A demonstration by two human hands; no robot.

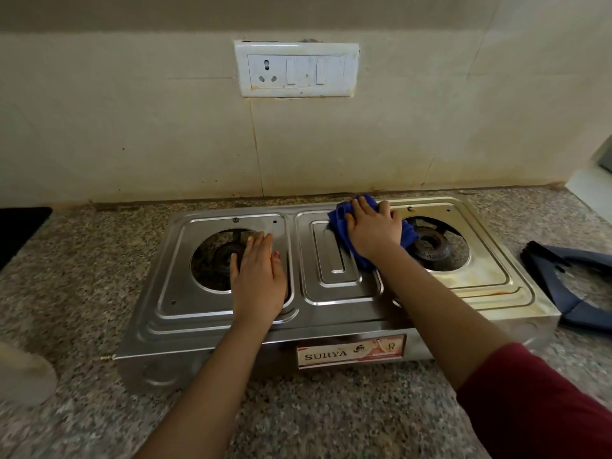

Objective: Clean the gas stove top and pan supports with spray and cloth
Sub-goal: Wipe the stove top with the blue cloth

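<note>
A two-burner steel gas stove sits on the granite counter with both pan supports off. My right hand lies flat on a blue cloth, pressing it against the stove top between the centre panel and the right burner. My left hand rests flat, fingers straight, on the rim of the left burner opening. A dark pan support lies on the counter to the right of the stove. Brownish stains show around the right burner plate.
A blurred pale object stands at the counter's left front edge. A black slab lies at the far left. The tiled wall behind carries a switch and socket plate. A window sill is at the right.
</note>
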